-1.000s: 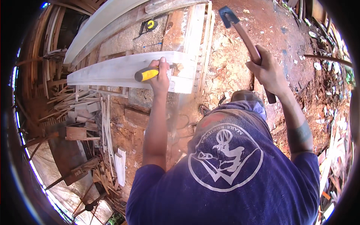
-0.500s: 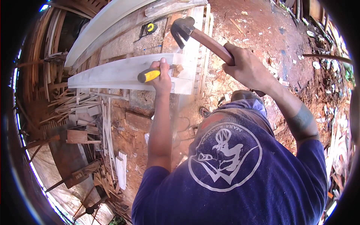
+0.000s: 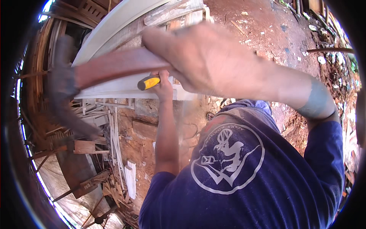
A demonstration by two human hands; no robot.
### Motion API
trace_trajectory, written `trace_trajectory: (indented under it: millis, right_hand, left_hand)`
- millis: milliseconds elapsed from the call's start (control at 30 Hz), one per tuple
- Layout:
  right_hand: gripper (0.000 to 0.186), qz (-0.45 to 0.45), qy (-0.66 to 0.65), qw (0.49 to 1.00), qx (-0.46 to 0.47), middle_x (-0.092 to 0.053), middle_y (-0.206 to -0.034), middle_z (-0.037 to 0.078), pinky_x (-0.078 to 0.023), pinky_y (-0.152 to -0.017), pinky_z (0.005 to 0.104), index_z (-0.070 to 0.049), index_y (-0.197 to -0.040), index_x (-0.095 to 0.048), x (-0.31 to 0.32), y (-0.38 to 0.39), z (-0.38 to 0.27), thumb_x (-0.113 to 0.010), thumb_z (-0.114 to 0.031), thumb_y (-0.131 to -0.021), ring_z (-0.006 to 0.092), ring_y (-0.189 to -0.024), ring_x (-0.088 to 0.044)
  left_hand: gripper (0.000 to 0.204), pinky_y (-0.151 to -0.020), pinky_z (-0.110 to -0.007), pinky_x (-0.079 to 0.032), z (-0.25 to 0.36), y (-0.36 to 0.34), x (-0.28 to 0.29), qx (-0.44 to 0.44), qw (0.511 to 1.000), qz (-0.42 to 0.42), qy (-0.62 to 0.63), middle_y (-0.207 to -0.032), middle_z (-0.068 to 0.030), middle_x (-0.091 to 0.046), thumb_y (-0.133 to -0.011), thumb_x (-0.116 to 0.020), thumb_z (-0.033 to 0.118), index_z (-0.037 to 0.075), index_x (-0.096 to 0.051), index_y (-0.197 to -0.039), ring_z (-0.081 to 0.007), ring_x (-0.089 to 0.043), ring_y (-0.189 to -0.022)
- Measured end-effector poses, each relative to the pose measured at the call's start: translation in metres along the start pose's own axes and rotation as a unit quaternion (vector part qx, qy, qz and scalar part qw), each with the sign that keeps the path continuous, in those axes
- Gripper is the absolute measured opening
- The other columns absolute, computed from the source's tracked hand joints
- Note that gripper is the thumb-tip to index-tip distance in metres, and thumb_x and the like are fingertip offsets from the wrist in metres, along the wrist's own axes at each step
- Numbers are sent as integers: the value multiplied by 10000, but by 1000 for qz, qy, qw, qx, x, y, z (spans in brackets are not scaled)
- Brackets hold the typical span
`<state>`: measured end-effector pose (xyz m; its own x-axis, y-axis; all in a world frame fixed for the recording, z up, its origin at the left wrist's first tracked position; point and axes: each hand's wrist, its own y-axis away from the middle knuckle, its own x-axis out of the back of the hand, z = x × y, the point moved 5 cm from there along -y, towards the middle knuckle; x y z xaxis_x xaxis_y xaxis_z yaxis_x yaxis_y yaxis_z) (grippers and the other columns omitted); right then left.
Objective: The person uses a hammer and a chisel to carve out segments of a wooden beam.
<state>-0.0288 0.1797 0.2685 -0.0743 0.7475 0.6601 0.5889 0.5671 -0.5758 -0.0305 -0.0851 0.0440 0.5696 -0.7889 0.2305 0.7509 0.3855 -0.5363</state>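
My right hand (image 3: 194, 59), blurred by motion, grips the wooden handle of a dark-headed adze-like striking tool (image 3: 68, 84), held high toward the camera and stretched across to the left. Beneath it my left hand (image 3: 164, 86) holds a chisel by its yellow and black handle (image 3: 148, 82) at the pale wooden board (image 3: 114, 90). The chisel's blade and much of the board are hidden behind my right hand and the tool.
A long curved pale plank (image 3: 126, 11) lies beyond the board. Wooden strips and offcuts (image 3: 114, 145) pile at the left and lower left. Reddish ground with wood chips (image 3: 251, 26) spreads to the right, with a dark bar (image 3: 329, 50) near debris at the rim.
My right hand has swung the tool from upright at the right, leftward across the board and closer to the camera. My left hand and chisel sit slightly lower in the picture.
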Motion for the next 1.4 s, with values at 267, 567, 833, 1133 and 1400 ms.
trace_trajectory:
  millis: [267, 567, 833, 1133, 1400]
  right_hand:
    - [356, -89, 146, 985, -9, -668, -729, 172, -569, -616, 481, -6, -1183, -530, -20, 11, 34, -623, -68, -846, 363, -692, -716]
    - [287, -204, 161, 965, -44, -681, -696, 175, -594, -649, 473, 11, -1141, -556, -46, 13, 56, -584, -89, -873, 362, -702, -730]
    - [154, 44, -23, 999, 3, -702, -779, 161, -600, -704, 437, -10, -974, -627, 10, -18, 13, -622, -132, -880, 346, -783, -738]
    - [406, -40, 93, 995, -25, -680, -717, 169, -581, -623, 469, -28, -1243, -547, 12, -16, 20, -628, -72, -847, 332, -703, -723]
    - [337, -206, 102, 969, -87, -676, -734, 219, -579, -668, 495, 34, -1147, -546, -52, 25, 61, -578, -2, -814, 379, -710, -711]
  left_hand:
    - [177, -738, -318, -475, -3, -3, -17, 164, 982, -36, 86, -886, -66, -615, -990, -597, 147, 0, -581, -894, -163, -553, -788]
    - [207, -645, -301, -438, -8, -14, -28, 108, 992, -40, 55, -742, -25, -544, -968, -602, 102, 14, -511, -805, -135, -510, -691]
    - [179, -723, -271, -482, 18, -19, -23, -71, 996, -45, -29, -849, -57, -627, -981, -637, 140, -21, -563, -1009, -108, -586, -749]
    - [238, -683, -259, -464, -30, -23, -29, 139, 983, -80, 89, -769, -47, -560, -970, -653, 183, 0, -528, -1057, -137, -524, -658]
    - [224, -729, -293, -505, -24, -22, -34, 119, 983, -81, 118, -944, -75, -621, -956, -663, 136, 13, -548, -1105, -127, -610, -823]
